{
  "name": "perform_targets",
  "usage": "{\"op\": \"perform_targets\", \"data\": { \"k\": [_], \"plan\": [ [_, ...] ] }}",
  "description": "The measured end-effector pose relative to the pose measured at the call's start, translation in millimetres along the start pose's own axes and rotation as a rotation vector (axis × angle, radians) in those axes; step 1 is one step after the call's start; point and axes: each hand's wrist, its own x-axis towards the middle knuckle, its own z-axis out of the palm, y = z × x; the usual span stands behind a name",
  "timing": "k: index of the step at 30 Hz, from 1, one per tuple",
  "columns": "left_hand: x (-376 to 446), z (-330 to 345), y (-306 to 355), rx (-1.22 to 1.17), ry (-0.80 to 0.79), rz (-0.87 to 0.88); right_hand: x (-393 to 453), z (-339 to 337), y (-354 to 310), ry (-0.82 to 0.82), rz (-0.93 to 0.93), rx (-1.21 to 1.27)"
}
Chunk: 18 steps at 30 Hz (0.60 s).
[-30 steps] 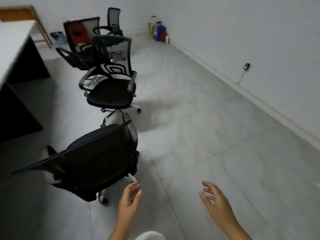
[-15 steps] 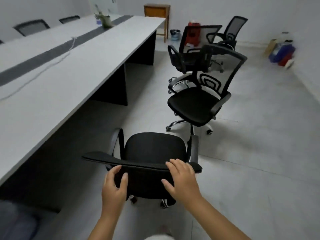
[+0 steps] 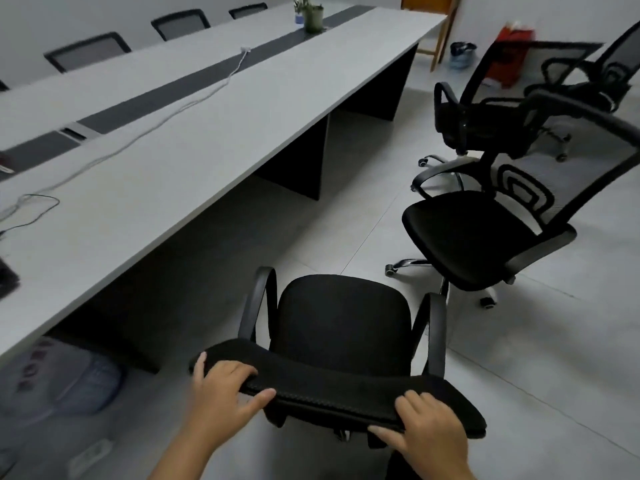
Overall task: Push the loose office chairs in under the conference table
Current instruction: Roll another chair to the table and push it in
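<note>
A black office chair (image 3: pixel 341 327) stands right in front of me, its seat facing the long grey conference table (image 3: pixel 194 133) on the left. My left hand (image 3: pixel 221 393) grips the left end of the backrest's top edge. My right hand (image 3: pixel 427 427) grips its right end. A second black chair with a mesh back (image 3: pixel 485 233) stands loose on the floor to the right. Behind it are two more loose chairs, one (image 3: pixel 485 116) with its back to me and one (image 3: pixel 588 81) at the far right.
Chairs (image 3: pixel 86 51) are tucked in along the table's far side. A white cable (image 3: pixel 145 128) and a potted plant (image 3: pixel 311 15) lie on the tabletop. A large water bottle (image 3: pixel 62 379) lies under the table at left. A red bag (image 3: pixel 509 53) stands by the far wall.
I turned left from the bare floor toward the table. Both hands, free a second ago, came onto the near chair's backrest and now grip its top edge, wider apart; the view is closer.
</note>
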Motion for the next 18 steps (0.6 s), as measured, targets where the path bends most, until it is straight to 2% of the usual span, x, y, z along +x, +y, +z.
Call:
{"op": "perform_targets", "data": {
  "k": [4, 9, 12, 18],
  "plan": [
    [-9, 4, 40, -0.068, -0.119, 0.065, 14, -3, 63, -0.026, -0.091, 0.064],
    [-30, 29, 112, -0.026, -0.134, -0.015, 48, 4, 151, -0.131, -0.345, 0.083],
    [-37, 51, 152, -0.057, -0.063, -0.07, 74, 10, 184, -0.115, -0.468, 0.083],
    [-37, 70, 187, 0.078, 0.191, -0.186, 115, 23, 200, -0.085, -0.636, 0.153]
  ]
}}
